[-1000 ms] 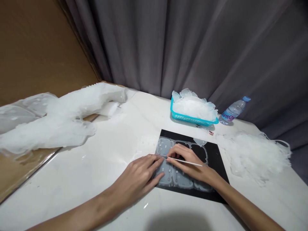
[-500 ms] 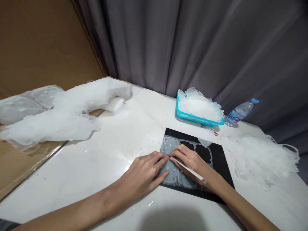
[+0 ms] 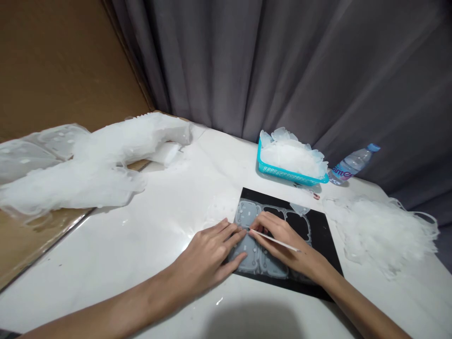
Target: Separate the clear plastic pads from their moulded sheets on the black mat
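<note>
On a black mat lies a translucent plastic sheet with several rounded panels marked by small slots and dots. Two of its panels at the upper right are cut-out openings showing black. My left hand presses on the sheet's left side, fingers stretched out and apart. Pinched in my right hand is a thin white stick-like tool, its tip on the sheet close to my left fingertips. What the tip is like cannot be made out. A loose translucent piece rests at the mat's far edge.
Behind the mat stands a turquoise basket heaped with translucent pieces. A water bottle leans beside it. Tangled plastic scraps lie at right. Stacked translucent sheets lie at left, partly on cardboard. A grey curtain hangs behind.
The white tool has turned slightly in my right hand and now shows as a thinner line. My left hand stays almost where it was on the sheet.
</note>
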### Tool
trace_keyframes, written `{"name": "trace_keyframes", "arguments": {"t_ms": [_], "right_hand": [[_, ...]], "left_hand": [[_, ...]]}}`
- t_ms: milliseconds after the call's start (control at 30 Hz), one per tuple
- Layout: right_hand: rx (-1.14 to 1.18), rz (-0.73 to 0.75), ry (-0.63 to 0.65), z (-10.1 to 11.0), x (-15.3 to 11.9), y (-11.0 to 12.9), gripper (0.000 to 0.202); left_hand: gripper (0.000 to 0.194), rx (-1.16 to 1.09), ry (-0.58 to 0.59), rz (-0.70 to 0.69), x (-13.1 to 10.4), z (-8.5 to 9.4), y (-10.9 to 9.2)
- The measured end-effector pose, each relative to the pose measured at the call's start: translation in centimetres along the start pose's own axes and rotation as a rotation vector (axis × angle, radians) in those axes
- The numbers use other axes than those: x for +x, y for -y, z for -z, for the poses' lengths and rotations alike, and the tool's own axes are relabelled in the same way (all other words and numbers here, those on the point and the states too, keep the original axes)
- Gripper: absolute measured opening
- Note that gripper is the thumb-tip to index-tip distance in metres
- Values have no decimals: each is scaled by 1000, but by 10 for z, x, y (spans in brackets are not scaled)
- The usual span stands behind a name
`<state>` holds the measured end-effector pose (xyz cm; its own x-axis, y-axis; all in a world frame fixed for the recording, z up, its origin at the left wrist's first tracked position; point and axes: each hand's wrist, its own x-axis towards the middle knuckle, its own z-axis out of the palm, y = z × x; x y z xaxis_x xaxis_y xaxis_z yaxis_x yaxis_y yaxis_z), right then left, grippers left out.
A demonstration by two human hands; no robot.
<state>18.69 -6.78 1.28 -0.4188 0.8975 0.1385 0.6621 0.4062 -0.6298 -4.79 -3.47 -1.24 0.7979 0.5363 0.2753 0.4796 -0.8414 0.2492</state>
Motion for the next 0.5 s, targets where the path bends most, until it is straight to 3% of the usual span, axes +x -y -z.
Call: {"name": "trace_keyframes", "arguments": {"t_ms": [133,367,500], "right_hand": [[-110,77,3,-4,2,-6,11],[-524,244,-53,-23,-3,-13,30],[-481,266,-127,-21,9,-19,27]], "left_hand": [[41,-4,-10,7,-1,1,0],[42,-3,9,19,-1,0,0],[39,-57,35,49,2,1,1]]}}
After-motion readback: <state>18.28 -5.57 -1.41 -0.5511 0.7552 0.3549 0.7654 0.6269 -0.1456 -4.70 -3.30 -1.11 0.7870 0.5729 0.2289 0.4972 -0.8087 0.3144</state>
